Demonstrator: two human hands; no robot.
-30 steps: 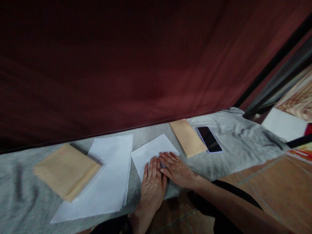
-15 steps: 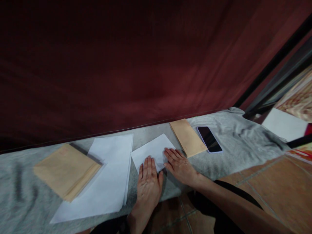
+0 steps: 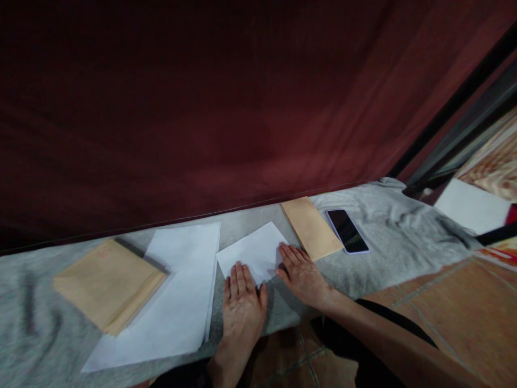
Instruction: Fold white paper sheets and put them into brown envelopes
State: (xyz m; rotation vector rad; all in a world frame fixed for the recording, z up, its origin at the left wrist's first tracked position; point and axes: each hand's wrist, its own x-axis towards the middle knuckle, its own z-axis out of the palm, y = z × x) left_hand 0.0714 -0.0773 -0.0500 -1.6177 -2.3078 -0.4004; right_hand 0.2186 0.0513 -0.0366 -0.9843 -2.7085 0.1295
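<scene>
A folded sheet of white paper (image 3: 254, 248) lies on the grey cloth in front of me. My left hand (image 3: 244, 304) rests flat on its near left part, fingers stretched out. My right hand (image 3: 301, 272) lies with straight fingers at the paper's right edge, its fingertips touching that side. Just beyond the right hand is a brown envelope (image 3: 313, 229), possibly more than one. Left of the folded paper lie larger white sheets (image 3: 181, 302), and a stack of brown envelopes (image 3: 111, 285) partly covers them.
A phone (image 3: 347, 231) with a pale purple edge lies right of the single envelope pile. The grey cloth (image 3: 404, 237) covers a long, narrow surface against a dark red panel (image 3: 242, 118). Brown floor tiles (image 3: 464, 307) show at the lower right.
My hands have slid slightly apart: the left a little leftward, the right a little rightward toward the paper's edge. The folded paper stays in place.
</scene>
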